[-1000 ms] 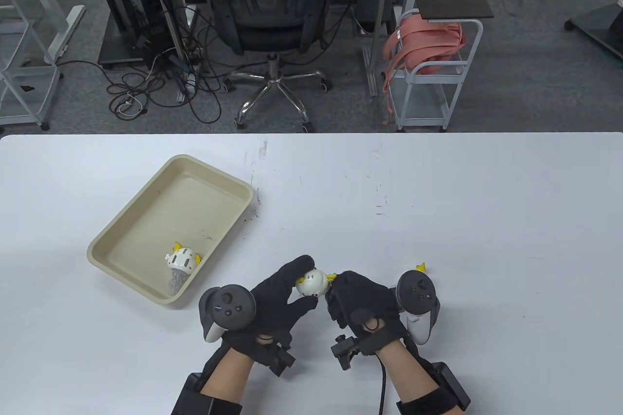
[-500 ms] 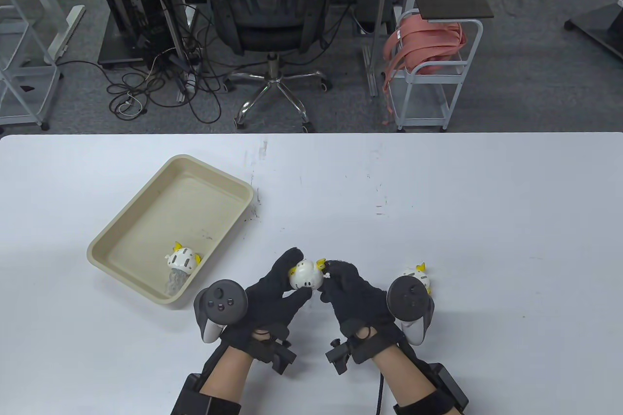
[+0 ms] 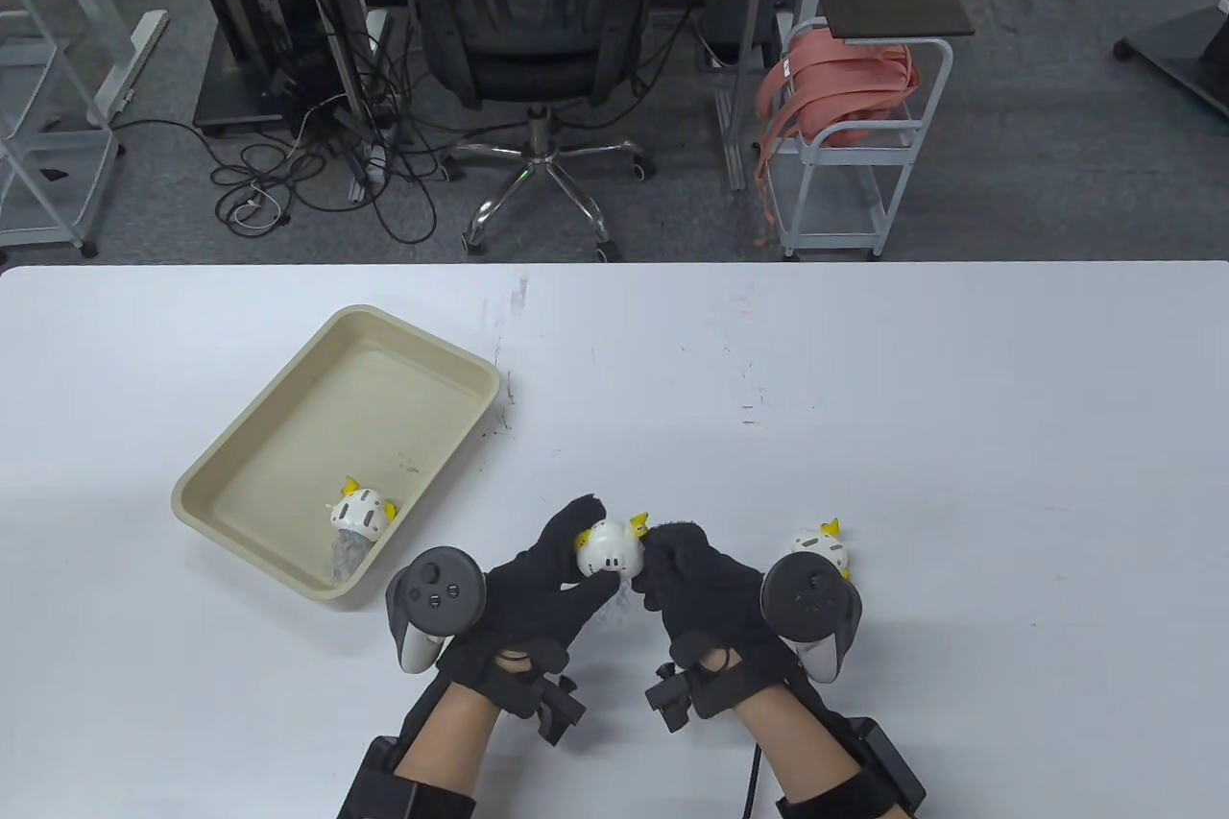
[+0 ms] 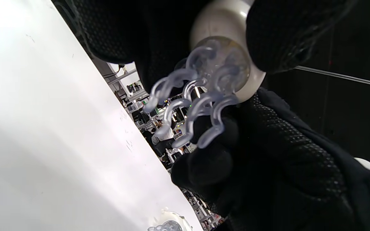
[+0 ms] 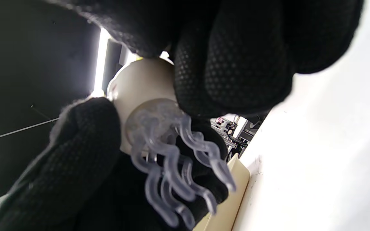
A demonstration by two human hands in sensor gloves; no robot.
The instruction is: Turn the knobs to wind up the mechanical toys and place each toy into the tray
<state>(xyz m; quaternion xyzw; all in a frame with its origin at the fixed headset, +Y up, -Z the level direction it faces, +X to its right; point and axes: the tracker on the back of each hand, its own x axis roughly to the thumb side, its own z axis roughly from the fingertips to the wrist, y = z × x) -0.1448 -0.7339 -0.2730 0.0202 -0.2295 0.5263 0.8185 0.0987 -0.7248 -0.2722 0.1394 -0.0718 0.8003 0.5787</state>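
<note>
Toy [image 3: 608,547] hanging between both hands, left hand [image 3: 538,584] gripping, right hand [image 3: 701,584] pinching knob side; slipping onto worktop [image 3: 960,425] likely if twisting loosens grip.

Since a second ago the toy [image 3: 611,548] has rolled between both hands, its yellow knob swinging from the right side to the top, while the right hand [image 3: 712,587] slid left, uncovering the spare toy [image 3: 822,549].

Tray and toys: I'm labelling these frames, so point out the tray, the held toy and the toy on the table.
tray [image 3: 252,435], table view, left rim
held toy [image 3: 609,550], table view, white body
table toy [image 3: 819,546], table view, white body
</note>
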